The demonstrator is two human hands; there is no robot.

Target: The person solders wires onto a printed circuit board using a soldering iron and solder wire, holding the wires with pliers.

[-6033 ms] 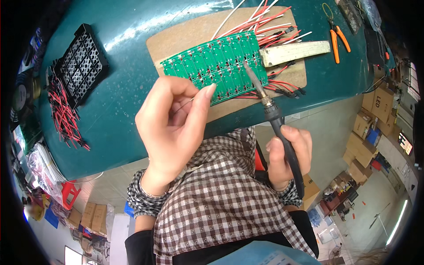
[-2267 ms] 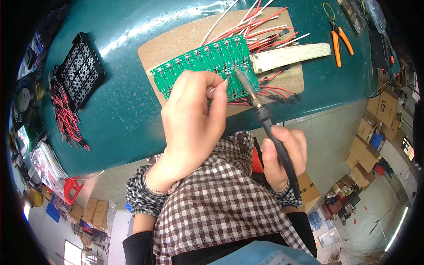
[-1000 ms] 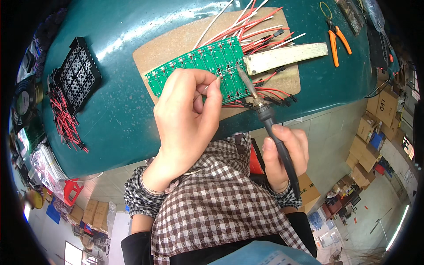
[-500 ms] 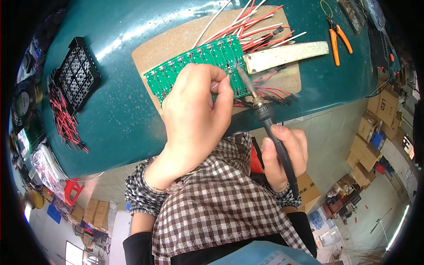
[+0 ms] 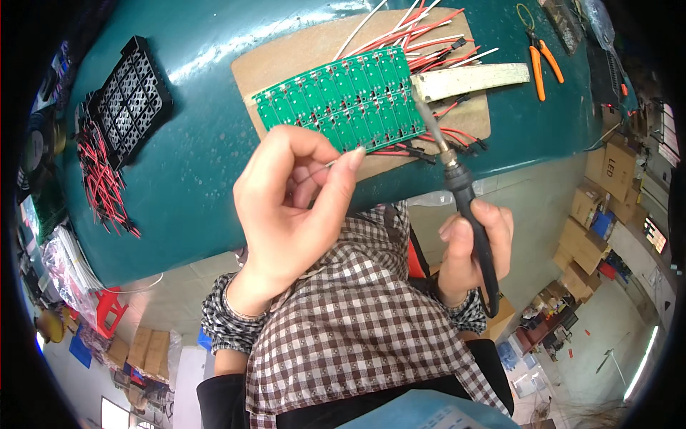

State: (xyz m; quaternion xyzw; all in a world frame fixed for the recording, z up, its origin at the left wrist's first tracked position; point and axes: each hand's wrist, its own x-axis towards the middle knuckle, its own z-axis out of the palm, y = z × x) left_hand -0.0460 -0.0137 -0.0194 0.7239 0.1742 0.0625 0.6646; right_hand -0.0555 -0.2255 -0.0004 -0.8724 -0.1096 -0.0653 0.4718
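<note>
We've got the green table (image 5: 193, 186) widest | tan mat (image 5: 300, 56) flat on it | green circuit board (image 5: 343, 96) lying on the mat, ahead of our hands | iron (image 5: 464, 187): our right hand (image 5: 477, 247) grips its handle, tip beside the board's right edge, contact we can't tell | thin wire (image 5: 323, 169): our left hand (image 5: 289, 200) pinches it, fingertips by the board's near edge

We list: green circuit board (image 5: 346, 99), lying on brown sheet (image 5: 256, 75); black-handled soldering iron (image 5: 462, 187), slanting; thin wire (image 5: 323, 169), pinched.
</note>
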